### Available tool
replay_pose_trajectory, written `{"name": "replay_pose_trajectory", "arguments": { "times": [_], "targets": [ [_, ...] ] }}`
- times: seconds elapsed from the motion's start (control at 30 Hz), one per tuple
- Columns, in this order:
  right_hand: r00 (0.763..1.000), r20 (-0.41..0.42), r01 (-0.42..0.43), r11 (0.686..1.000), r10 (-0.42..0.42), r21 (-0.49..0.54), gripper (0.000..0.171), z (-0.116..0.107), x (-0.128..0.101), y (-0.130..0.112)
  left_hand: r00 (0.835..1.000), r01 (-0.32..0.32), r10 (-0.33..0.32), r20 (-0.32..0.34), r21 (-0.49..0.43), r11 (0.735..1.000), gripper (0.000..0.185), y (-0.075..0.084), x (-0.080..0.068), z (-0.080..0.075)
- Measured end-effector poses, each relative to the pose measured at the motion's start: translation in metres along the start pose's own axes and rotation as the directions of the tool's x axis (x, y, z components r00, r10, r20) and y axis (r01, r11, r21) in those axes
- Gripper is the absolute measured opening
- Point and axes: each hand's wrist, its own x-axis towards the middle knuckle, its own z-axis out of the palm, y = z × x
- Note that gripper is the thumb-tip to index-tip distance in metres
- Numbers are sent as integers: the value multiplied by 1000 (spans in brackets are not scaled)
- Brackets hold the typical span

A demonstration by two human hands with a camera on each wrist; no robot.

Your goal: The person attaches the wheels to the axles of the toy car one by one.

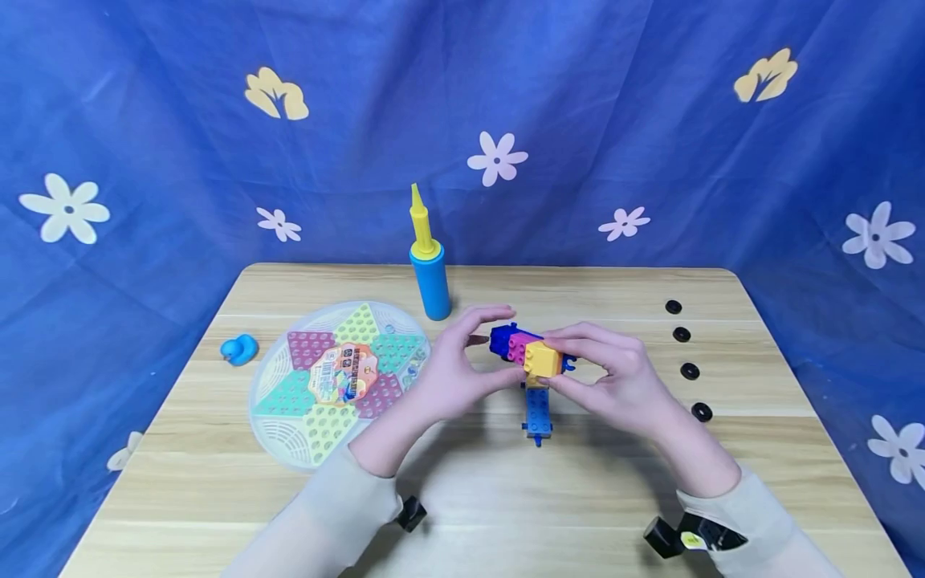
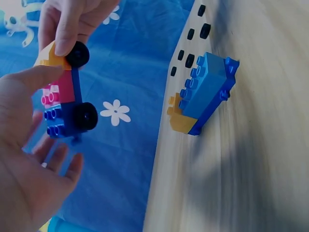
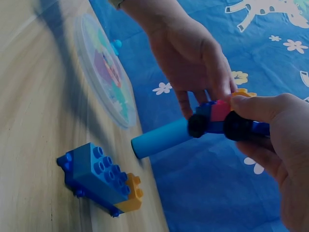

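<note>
Both hands hold a small block car (image 1: 530, 353) of blue, pink and yellow bricks just above the middle of the table. My left hand (image 1: 499, 347) pinches its blue end between thumb and fingers. My right hand (image 1: 567, 363) grips the yellow end. In the left wrist view the car (image 2: 63, 96) shows two black wheels, with my thumb on the pink brick. From the right wrist it (image 3: 224, 118) appears in front of my right fingers (image 3: 270, 125). A second block piece (image 1: 537, 413), blue with a yellow end, lies on the table under the hands (image 2: 203, 94) (image 3: 101, 179).
A blue and yellow hand pump (image 1: 429, 265) stands at the back. A round checkers board (image 1: 340, 377) lies to the left, with a small blue duck (image 1: 239, 350) beyond it. Several black discs (image 1: 682, 334) line the right side. The wooden table (image 1: 506, 498) is backed by blue flowered cloth.
</note>
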Motion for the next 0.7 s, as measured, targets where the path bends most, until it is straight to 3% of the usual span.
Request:
{"name": "replay_pose_trajectory", "arguments": {
  "times": [0.07,0.13,0.23,0.33,0.37,0.53,0.7],
  "targets": [
    [999,-28,41,999,-42,-19,33,1,0,1,996,83,-85,-11,-90,992,72,0,-1,-1],
    [994,-61,86,996,-88,-39,29,2,-1,3,982,184,-190,-10,-215,959,71,1,-1,-1],
    [985,-94,137,988,-143,-70,33,2,-2,5,938,319,-345,19,-435,842,64,6,0,3],
    [976,-102,182,979,-191,-91,33,2,-5,8,891,400,-450,64,-580,709,59,11,3,10],
    [973,-102,197,975,-207,-100,33,2,-5,8,879,416,-471,72,-598,685,59,13,4,12],
    [955,-98,264,953,-279,-147,29,7,-8,12,848,460,-524,85,-610,645,64,21,9,19],
    [950,-69,289,940,-305,-179,27,13,-9,15,838,461,-542,54,-601,653,65,23,13,23]
  ]
}}
